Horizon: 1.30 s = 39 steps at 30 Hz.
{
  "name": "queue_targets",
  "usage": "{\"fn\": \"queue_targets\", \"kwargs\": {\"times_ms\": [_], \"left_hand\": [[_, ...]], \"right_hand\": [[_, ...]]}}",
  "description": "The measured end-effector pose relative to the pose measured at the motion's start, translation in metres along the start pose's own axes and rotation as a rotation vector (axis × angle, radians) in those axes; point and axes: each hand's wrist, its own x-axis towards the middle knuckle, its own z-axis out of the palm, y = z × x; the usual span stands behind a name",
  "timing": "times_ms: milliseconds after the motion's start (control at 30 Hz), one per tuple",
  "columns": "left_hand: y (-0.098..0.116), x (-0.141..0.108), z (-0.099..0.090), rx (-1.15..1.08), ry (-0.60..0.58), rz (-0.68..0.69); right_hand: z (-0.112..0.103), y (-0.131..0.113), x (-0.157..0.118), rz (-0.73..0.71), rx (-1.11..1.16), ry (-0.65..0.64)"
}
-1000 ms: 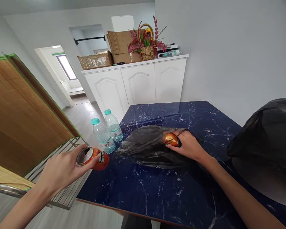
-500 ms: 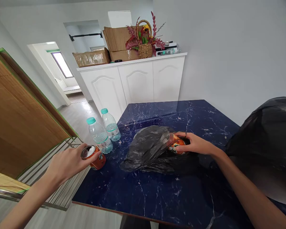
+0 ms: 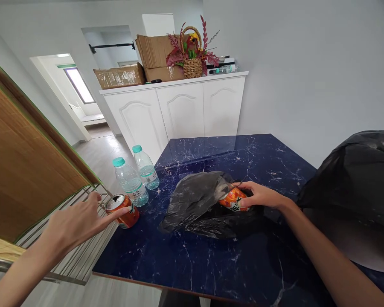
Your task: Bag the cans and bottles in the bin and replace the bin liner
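At the table's left edge stands an orange soda can, upright with its top opened. My left hand is beside it, fingers spread, the thumb lying in front of the can. In the middle of the table lies a black plastic bag, slack and crumpled. My right hand grips a second orange soda can, tilted on its side at the bag's mouth. The bag's film covers this can's left end. Behind the first can are two clear water bottles, a nearer bottle and a farther bottle, both with teal caps.
The dark blue marbled table fills the front. A large black bag bulges at the right. Beyond stands a white cabinet with cardboard boxes and a flower basket. A metal rack is at the left.
My left hand has let go of the standing can, its fingers opening away to the left. The can in my right hand has tilted and shows more of its orange side.
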Motion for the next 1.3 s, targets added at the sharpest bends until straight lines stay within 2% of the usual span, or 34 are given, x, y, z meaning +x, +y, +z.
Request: {"fn": "queue_targets", "kwargs": {"times_ms": [67, 133, 200, 233, 300, 333, 367, 433, 500, 600, 667, 833, 967, 1033, 1133, 1233, 1300], "left_hand": [[0.007, -0.01, -0.015, 0.208, -0.043, -0.077], [0.018, -0.022, -0.026, 0.274, 0.022, -0.054], [0.034, -0.038, -0.03, 0.091, 0.068, 0.179], [0.044, -0.046, -0.029, -0.05, 0.037, 0.35], [0.068, -0.06, -0.023, -0.33, -0.149, 0.689], [0.081, -0.065, -0.017, -0.421, -0.244, 0.809], [0.094, -0.069, -0.011, -0.469, -0.306, 0.895], [0.117, -0.071, 0.005, -0.496, -0.327, 1.0], [0.134, -0.066, 0.024, -0.47, -0.264, 0.991], [0.152, -0.051, 0.051, -0.433, -0.164, 0.852], [0.163, -0.043, 0.063, -0.447, -0.146, 0.777], [0.191, -0.036, 0.079, -0.614, -0.144, 0.698], [0.201, -0.039, 0.08, -0.75, -0.154, 0.666], [0.198, -0.044, 0.072, -0.809, -0.137, 0.651], [0.183, -0.054, 0.05, -0.909, -0.067, 0.62], [0.152, -0.069, 0.026, -0.917, 0.076, 0.575], [0.121, -0.079, 0.014, -0.775, 0.176, 0.502]], "right_hand": [[0.0, 0.003, 0.001, -0.018, 0.005, -0.007], [0.0, 0.005, 0.002, -0.028, 0.025, -0.009], [0.001, 0.007, 0.003, -0.021, 0.053, -0.012], [0.001, 0.008, 0.003, -0.02, 0.065, -0.018], [0.002, 0.008, 0.003, -0.04, 0.082, -0.033], [0.003, 0.007, 0.004, -0.053, 0.086, -0.04], [0.004, 0.006, 0.004, -0.062, 0.088, -0.041], [0.007, 0.004, 0.004, -0.065, 0.087, -0.038], [0.009, 0.002, 0.005, -0.074, 0.08, -0.043], [0.013, -0.002, 0.007, -0.1, 0.068, -0.062], [0.015, -0.004, 0.008, -0.105, 0.068, -0.072], [0.016, -0.008, 0.009, -0.146, 0.064, -0.117], [0.016, -0.008, 0.01, -0.16, 0.083, -0.13], [0.016, -0.007, 0.011, -0.175, 0.102, -0.12], [0.017, -0.003, 0.013, -0.202, 0.092, -0.126], [0.019, 0.0, 0.013, -0.193, 0.057, -0.09], [0.02, 0.001, 0.012, -0.156, 0.018, -0.052]]}}
